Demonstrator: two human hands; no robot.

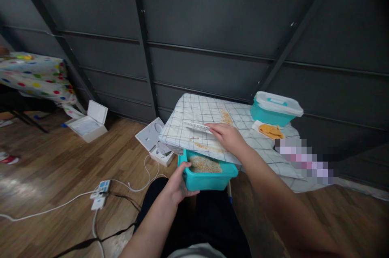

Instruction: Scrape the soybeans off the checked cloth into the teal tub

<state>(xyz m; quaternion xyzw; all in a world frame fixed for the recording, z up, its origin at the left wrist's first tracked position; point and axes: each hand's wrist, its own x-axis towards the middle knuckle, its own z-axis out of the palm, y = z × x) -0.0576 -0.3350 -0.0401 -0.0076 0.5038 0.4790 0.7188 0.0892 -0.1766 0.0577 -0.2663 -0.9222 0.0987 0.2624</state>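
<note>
1. The left hand [178,186] grips the bin [208,181] at its left end, thumb over the rim and fingers underneath.
2. The bin, teal and open, is held over the person's dark-clad legs [203,217], at the near edge of the counter; grains [205,165] lie in it.
3. The right hand [225,135] pinches a thin white piece [197,127] by its right end, just above the counter [188,108], which wears a checked cloth.
4. Loose grains [204,147] lie near that front edge, with another patch [226,117] beyond the right hand.
5. To the right, a yellow cloth [270,131] lies just in front of a teal box [270,114] with its white lid on.
6. On the floor at left are a power strip [104,188] and two open white boxes [89,126].
7. Behind everything stands a dark panelled wall [206,19].
</note>
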